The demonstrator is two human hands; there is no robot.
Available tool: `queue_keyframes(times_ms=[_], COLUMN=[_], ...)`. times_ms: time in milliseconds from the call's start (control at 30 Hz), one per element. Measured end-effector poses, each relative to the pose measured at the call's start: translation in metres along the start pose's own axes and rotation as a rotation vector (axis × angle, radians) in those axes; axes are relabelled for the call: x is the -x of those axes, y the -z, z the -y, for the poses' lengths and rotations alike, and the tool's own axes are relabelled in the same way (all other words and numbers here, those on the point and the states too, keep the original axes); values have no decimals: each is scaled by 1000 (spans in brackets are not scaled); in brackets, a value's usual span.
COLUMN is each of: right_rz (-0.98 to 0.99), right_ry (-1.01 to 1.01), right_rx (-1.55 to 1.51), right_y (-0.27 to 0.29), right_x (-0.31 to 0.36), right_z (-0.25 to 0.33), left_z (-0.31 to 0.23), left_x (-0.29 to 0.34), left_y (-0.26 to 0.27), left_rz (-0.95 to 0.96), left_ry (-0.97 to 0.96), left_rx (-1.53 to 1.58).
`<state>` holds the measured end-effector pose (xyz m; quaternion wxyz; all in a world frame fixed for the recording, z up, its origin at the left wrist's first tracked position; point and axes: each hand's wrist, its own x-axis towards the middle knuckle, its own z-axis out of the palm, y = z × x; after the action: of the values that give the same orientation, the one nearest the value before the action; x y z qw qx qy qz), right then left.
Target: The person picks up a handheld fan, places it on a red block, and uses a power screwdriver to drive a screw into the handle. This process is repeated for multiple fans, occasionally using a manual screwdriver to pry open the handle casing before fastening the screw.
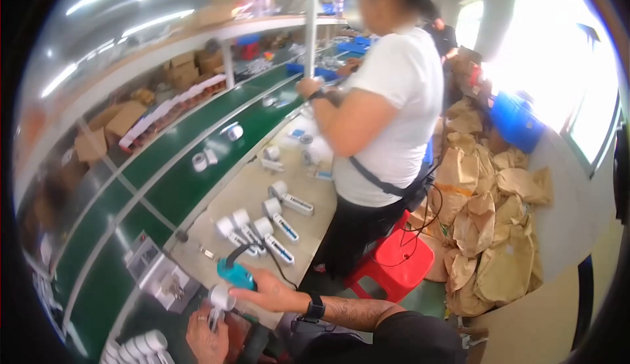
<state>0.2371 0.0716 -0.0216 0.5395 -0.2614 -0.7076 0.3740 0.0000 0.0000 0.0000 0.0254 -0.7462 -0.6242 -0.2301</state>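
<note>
My right hand (272, 293), with a dark watch at the wrist, is closed around a teal corded hand tool (237, 275). Its exact kind is hard to make out. A white device (222, 298) with a round head is just below the tool, next to my right fingers. My left hand (207, 339) grips the lower part of that device; some fingers are hidden. Beyond the tool, several white round-headed devices with flat handles (277, 248) lie on the beige worktop (308, 234).
A metal fixture (163, 277) stands left of my hands. More white round parts (141, 345) are at the lower left. A green conveyor (172, 192) runs along the left. Ahead stands a co-worker in a white shirt (394, 95), near a red stool (394, 263) and brown sacks (502, 259).
</note>
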Motion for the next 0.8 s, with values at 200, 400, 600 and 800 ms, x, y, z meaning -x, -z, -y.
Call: queue_keyframes(times_ms=[200,400,600,800], right_rz=[-45,-194,-241,-194], right_ry=[-361,-373,-123,-111], right_rx=[-99,-361,-299,-326], right_y=[43,36,27,20], right_x=[74,57,26,18], right_z=[-9,-40,-53,-60], left_z=[-71,-43,-26,-13], left_x=[66,75,63,66], left_y=[-59,-78,-81,-95], left_rz=[-98,18,151,142], left_ry=[-15,94,65,37], left_rx=[304,461,547,631])
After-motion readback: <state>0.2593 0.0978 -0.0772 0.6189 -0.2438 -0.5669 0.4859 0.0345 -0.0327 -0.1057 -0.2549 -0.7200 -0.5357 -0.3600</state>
